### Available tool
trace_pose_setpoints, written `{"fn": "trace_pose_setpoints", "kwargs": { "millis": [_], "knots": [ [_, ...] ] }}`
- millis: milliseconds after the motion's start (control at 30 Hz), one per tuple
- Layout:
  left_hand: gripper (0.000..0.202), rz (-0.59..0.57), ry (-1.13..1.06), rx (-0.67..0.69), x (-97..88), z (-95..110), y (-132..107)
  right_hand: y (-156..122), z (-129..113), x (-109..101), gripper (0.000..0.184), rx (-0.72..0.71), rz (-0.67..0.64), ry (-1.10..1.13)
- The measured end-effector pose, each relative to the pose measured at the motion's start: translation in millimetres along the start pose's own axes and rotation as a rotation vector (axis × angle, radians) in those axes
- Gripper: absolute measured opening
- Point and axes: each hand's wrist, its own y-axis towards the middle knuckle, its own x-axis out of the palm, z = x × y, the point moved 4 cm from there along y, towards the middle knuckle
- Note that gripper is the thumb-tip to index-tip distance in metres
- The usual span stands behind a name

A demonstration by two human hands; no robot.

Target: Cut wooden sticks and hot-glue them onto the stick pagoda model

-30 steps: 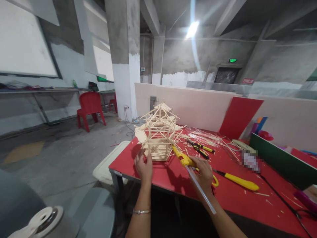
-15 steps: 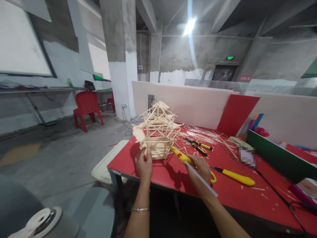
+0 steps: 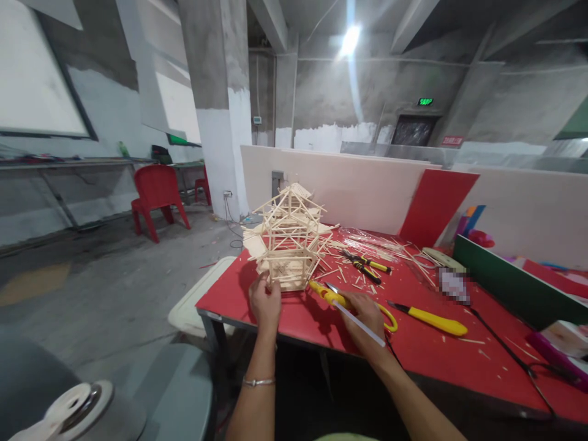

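A many-tiered house model made of thin wooden sticks [image 3: 290, 260] stands at the near left of the red table. My left hand [image 3: 265, 303] pinches its lower left corner between thumb and fingers. In my right hand [image 3: 365, 318] is a yellow hot glue gun [image 3: 328, 295], with a translucent glue stick [image 3: 361, 323] jutting from its back. The gun's nozzle is close by the model's lower right corner; whether it touches, I cannot tell. Partly hidden behind my right hand lies a pair of yellow-handled scissors [image 3: 389, 318].
Pliers [image 3: 362, 267] and scattered sticks lie behind the glue gun. A yellow utility knife [image 3: 436, 321] rests to the right, near a black cable [image 3: 500, 346]. A green board [image 3: 509, 288] stands at the right, and pale panels [image 3: 358, 190] rise behind the table.
The glue gun's nozzle has moved down and slightly left, from the model's right side to near its lower right corner. My left hand stays at the model. The whole view has shifted slightly.
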Motion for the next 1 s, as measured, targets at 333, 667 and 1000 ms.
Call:
{"fn": "trace_pose_setpoints", "kwargs": {
  "millis": [333,667,1000],
  "knots": [
    [0.032,-0.001,0.011,0.002,0.8,0.0,0.5,3.2,-0.5,1.0,0.024,-0.012,0.047,0.004],
    [0.033,-0.007,-0.005,0.006,1.8,-2.7,1.1,5.1,1.5,0.8,0.025,0.075,0.03,0.014],
    [0.033,-0.005,-0.002,0.032,1.7,-2.3,0.8,19.2,21.7,5.7,0.038,0.404,0.048,0.147]
  ]
}}
